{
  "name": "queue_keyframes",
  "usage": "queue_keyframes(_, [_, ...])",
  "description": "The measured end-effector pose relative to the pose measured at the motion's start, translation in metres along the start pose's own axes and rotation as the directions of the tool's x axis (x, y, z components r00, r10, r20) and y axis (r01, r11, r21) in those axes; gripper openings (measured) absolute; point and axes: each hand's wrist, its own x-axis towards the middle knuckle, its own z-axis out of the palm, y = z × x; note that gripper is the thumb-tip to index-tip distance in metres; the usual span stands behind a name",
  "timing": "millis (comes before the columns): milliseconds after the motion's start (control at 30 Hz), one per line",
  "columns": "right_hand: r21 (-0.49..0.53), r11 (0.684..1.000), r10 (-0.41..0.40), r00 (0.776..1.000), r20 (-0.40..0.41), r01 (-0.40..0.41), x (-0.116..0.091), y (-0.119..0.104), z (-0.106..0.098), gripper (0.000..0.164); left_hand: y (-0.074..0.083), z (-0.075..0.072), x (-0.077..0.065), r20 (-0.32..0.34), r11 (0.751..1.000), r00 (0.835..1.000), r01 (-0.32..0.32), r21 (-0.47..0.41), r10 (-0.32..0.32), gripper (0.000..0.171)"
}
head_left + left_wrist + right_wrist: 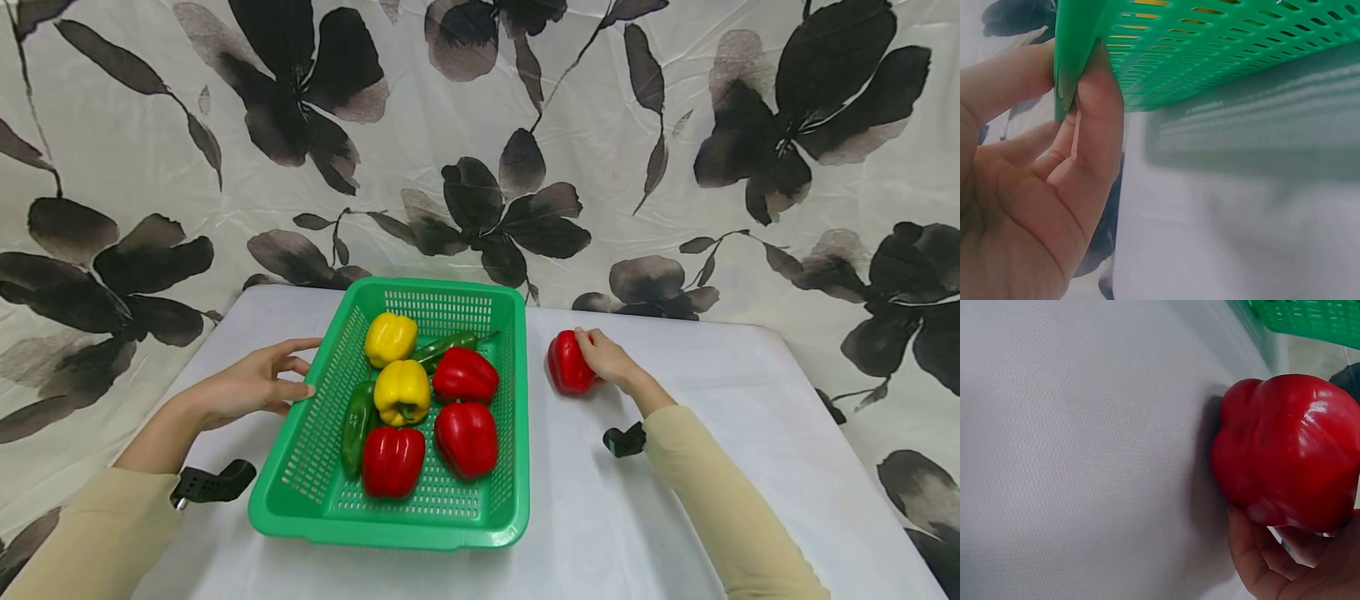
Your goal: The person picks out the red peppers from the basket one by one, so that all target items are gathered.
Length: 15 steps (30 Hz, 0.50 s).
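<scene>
A green plastic basket (pixel 517 417) stands on the table, its left rim pinched between the thumb and fingers of my left hand (pixel 258 379). In the left wrist view, fingers of that hand (pixel 1094 119) lie on both sides of the rim (pixel 1075 56). To the right of the basket, my right hand (pixel 609 358) grips a red bell pepper (pixel 567 363) from its right side. The right wrist view shows this pepper (pixel 1288 450) close over the white cloth, with the fingers (pixel 1244 544) along its lower side.
Inside the basket lie two yellow bell peppers (pixel 402 392), three red bell peppers (pixel 467 440) and two long green peppers (pixel 358 429). A white cloth covers the table (pixel 585 517). Behind it hangs a floral curtain (pixel 600 167). Each wrist carries a black camera mount (pixel 213 483).
</scene>
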Motion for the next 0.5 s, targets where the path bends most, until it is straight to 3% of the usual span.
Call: queue_keyframes(500, [0.01,1.0,-0.014,1.0,-0.006,0.014,0.0027,0.0021,-0.0003,0.061,0.0016,-0.0005,-0.0002,0.006,1.0,1.0,0.013,-0.003,-0.013,0.084])
